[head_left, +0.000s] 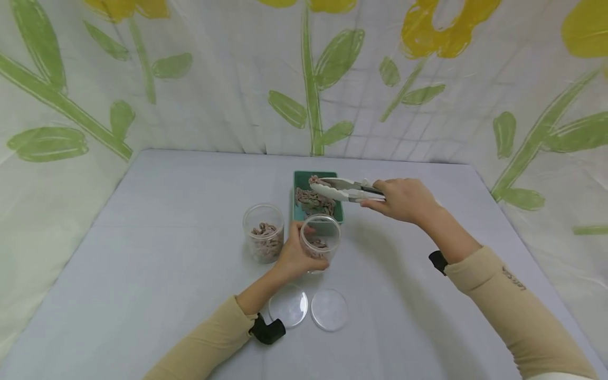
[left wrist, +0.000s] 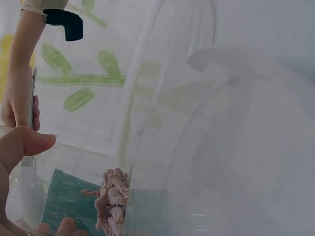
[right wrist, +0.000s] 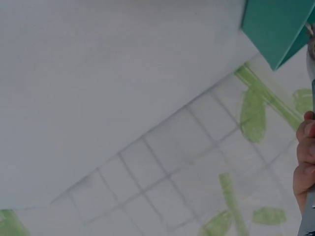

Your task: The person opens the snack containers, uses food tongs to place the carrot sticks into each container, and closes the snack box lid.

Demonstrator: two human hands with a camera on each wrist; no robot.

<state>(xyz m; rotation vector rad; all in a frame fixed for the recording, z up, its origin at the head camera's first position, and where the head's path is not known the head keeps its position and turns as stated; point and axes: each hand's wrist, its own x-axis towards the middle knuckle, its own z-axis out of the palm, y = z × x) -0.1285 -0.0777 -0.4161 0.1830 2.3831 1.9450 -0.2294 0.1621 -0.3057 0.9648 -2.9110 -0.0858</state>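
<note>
Tongs (head_left: 343, 196) sit in the right hand (head_left: 405, 200), whose fingers, seen curled close in the right wrist view, are mostly hidden in the head view. There, the tongs point left over the green tray (head_left: 302, 178), long axis nearly level, brown pieces (head_left: 314, 180) at the tips. The left hand (head_left: 294, 252) wraps a clear jar (head_left: 336, 240) near the tray.
</note>
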